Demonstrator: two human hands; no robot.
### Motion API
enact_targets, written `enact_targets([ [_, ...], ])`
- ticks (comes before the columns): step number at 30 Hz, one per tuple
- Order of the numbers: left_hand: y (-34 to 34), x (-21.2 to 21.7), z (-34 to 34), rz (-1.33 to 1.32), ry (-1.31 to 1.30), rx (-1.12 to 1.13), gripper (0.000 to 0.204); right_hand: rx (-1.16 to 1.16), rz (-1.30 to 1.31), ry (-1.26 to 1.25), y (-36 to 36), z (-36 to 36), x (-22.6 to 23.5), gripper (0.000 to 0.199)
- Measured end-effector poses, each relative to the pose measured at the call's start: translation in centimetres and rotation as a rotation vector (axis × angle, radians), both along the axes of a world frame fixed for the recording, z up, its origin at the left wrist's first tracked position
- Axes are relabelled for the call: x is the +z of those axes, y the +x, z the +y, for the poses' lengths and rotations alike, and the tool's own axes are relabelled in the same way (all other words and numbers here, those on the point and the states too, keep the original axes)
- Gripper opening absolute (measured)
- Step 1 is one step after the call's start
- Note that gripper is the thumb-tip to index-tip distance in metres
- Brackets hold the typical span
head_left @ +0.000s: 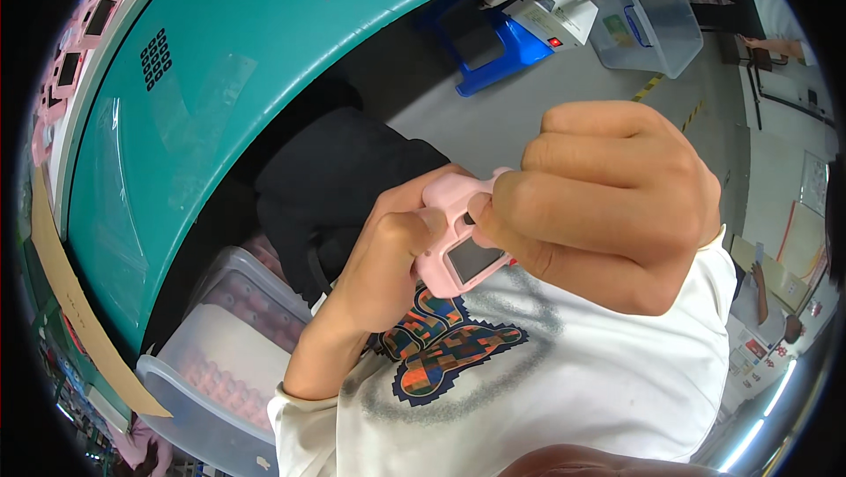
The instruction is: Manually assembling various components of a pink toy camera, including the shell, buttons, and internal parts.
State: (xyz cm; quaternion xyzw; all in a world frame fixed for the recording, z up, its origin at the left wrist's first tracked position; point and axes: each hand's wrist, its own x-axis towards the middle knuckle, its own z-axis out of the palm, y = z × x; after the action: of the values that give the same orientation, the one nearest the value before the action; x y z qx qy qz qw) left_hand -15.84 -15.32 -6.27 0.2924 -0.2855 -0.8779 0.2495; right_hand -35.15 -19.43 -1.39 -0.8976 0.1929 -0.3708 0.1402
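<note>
A small pink plastic device with a grey screen, which looks like a toy camera (473,260), is held tilted in front of my chest. My left hand (370,252) grips it from the left, its thumb pressed on the pink shell beside the screen. On the other side my right hand (608,204) is closed, with the fingers curled in. Its thumb and forefinger pinch the upper right part of the shell, next to a small black button. Whether anything else is between those fingertips is hidden.
A green-topped table (220,18) curves along my left. More pink devices (69,67) stand past its far edge. Beside me a clear bin (198,420) contains pink parts. A blue stool (520,52), a white box (551,14) with a black hose and a clear tub (652,32) are beyond.
</note>
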Motion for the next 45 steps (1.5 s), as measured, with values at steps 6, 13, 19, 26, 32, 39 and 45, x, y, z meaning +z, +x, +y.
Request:
enact_targets([
  [6,-1.1,1.3,0.8,-0.196,-0.15,0.221,0.04,0.024,-0.032,-0.004,0.8,0.0,1.1,0.011],
  [13,-0.8,0.3,0.8,-0.139,-0.335,0.151,0.036,0.059,0.032,0.01,0.9,0.1,2.0,0.012],
  [19,-0.8,0.1,1.1,-0.191,-0.5,0.143,0.032,0.091,-0.006,0.101,1.3,0.3,2.6,0.013],
  [26,0.0,-0.6,0.7,-0.031,-0.488,0.162,0.031,0.173,-0.047,-0.044,0.7,-0.5,0.0,0.009],
  [32,-0.1,-0.8,0.8,0.044,-0.575,0.252,0.039,0.1,-0.085,0.215,0.0,-0.3,-0.5,0.015],
  [39,-0.4,-0.6,1.1,-0.01,-0.589,0.304,0.044,-0.007,-0.183,0.329,-0.3,1.3,-1.9,0.026],
  [45,-0.8,-0.4,1.7,0.003,-0.678,0.393,0.045,0.005,-0.278,0.325,0.3,1.6,-2.0,0.012],
])
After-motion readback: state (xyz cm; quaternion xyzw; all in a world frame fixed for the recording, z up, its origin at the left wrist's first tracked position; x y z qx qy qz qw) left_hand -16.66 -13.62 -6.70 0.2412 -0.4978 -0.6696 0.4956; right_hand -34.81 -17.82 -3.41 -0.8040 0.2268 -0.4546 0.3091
